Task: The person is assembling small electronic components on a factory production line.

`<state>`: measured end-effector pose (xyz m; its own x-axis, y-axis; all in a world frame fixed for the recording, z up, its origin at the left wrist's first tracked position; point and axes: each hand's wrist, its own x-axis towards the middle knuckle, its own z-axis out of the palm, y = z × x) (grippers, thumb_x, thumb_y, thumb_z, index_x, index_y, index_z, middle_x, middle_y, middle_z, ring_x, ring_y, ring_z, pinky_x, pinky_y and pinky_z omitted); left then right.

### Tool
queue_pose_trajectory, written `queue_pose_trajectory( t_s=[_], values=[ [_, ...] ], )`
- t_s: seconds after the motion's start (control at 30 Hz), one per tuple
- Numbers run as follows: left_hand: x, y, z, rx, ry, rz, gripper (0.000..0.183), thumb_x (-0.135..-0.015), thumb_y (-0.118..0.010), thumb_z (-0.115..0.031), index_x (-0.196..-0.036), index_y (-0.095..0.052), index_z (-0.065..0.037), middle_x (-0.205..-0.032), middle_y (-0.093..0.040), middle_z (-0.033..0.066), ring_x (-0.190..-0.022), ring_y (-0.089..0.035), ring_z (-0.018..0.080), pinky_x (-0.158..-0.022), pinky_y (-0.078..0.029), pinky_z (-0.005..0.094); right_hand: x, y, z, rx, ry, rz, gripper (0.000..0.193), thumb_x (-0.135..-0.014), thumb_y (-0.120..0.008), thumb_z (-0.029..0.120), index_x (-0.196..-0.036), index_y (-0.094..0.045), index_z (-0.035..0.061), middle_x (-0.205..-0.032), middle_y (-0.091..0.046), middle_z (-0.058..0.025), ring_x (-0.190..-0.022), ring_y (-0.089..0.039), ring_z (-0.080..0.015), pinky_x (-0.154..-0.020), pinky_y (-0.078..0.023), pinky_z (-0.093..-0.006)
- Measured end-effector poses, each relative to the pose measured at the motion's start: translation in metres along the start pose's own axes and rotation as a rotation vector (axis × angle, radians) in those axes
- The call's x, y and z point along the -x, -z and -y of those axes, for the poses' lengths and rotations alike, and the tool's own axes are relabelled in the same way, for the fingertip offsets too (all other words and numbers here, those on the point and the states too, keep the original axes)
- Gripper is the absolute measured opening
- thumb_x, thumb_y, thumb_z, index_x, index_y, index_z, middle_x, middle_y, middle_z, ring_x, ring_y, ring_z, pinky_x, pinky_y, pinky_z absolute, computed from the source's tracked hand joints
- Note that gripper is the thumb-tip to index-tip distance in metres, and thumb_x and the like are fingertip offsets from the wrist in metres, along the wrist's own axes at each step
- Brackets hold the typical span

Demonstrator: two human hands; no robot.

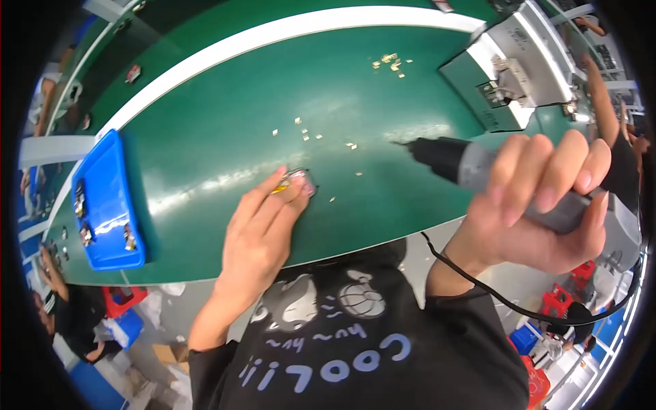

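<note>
Our left fingers (pixel 258 199), curled closed, seemingly steady a small pinkish part (pixel 309 185); toward its three o'clock, our right fingers (pixel 535 162) wrap an electric screwdriver (pixel 441 158), whose approach would need care.

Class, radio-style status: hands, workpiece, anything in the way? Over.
Left hand touching small pinkish part on green bench. Right hand gripping corded electric screwdriver, tip clear of part. Small pale pieces scattered nearby.

We see a green table (pixel 205 130); on it lie pale chips (pixel 352 145), a blue tray (pixel 113 195), a whitish box (pixel 547 58).
</note>
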<state>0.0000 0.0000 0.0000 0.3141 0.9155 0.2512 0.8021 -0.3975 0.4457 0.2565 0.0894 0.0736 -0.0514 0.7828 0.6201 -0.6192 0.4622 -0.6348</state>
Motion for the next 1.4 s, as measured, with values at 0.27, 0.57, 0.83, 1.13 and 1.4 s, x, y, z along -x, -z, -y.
queue_pose_trajectory(
  t_s=[0.27, 0.57, 0.83, 1.13, 1.4],
  values=[
    [0.006, -0.012, 0.004, -0.004, -0.066, -0.12, 0.023, -0.078, -0.071, 0.003, -0.101, -0.07, 0.003, -0.11, -0.07, 0.0089, -0.116, -0.065, 0.0325, -0.091, -0.055, 0.0418, 0.035, -0.04, -0.073, -0.088, -0.241, 0.033, 0.016, -0.099, -0.044, 0.023, -0.1, -0.043, 0.0072, -0.073, -0.049, -0.01, -0.046, -0.042, -0.0178, -0.046, -0.039, -0.0354],
    [0.01, -0.009, 0.006, 0.025, -0.038, -0.169, 0.012, -0.078, -0.074, 0.004, -0.089, -0.069, 0.004, -0.101, -0.07, 0.0097, -0.112, -0.066, 0.0319, -0.091, -0.058, 0.04, 0.021, -0.054, -0.079, -0.015, -0.306, 0.153, 0.015, -0.099, -0.042, 0.023, -0.098, -0.042, 0.0078, -0.069, -0.048, -0.0099, -0.041, -0.039, -0.0173, -0.042, -0.037, -0.036],
    [0.012, -0.013, 0.01, 0.015, -0.077, -0.205, 0.017, -0.078, -0.073, 0.001, -0.094, -0.069, 0.003, -0.102, -0.07, 0.0089, -0.111, -0.066, 0.0304, -0.091, -0.058, 0.0382, 0.015, -0.06, -0.08, -0.027, -0.334, 0.211, 0.021, -0.101, -0.039, 0.026, -0.103, -0.045, 0.0058, -0.075, -0.049, -0.0099, -0.044, -0.04, -0.0168, -0.045, -0.037, -0.035],
    [0.015, -0.014, 0.012, -0.024, -0.093, -0.185, 0.022, -0.078, -0.071, -0.001, -0.099, -0.07, 0.003, -0.111, -0.07, 0.0084, -0.114, -0.066, 0.03, -0.093, -0.057, 0.0391, 0.018, -0.052, -0.084, -0.133, -0.283, 0.225, 0.024, -0.1, -0.037, 0.024, -0.105, -0.047, 0.0036, -0.079, -0.05, -0.0117, -0.045, -0.041, -0.0168, -0.048, -0.04, -0.0366],
    [0.013, -0.011, 0.015, 0.086, -0.082, -0.167, 0.022, -0.078, -0.069, 0.002, -0.1, -0.069, 0.003, -0.11, -0.071, 0.0093, -0.114, -0.066, 0.0313, -0.095, -0.057, 0.0403, 0.025, -0.055, -0.081, -0.048, -0.207, 0.205, 0.022, -0.098, -0.037, 0.023, -0.103, -0.047, 0.0038, -0.078, -0.05, -0.0123, -0.043, -0.04, -0.0172, -0.046, -0.039, -0.0363]
  ],
)
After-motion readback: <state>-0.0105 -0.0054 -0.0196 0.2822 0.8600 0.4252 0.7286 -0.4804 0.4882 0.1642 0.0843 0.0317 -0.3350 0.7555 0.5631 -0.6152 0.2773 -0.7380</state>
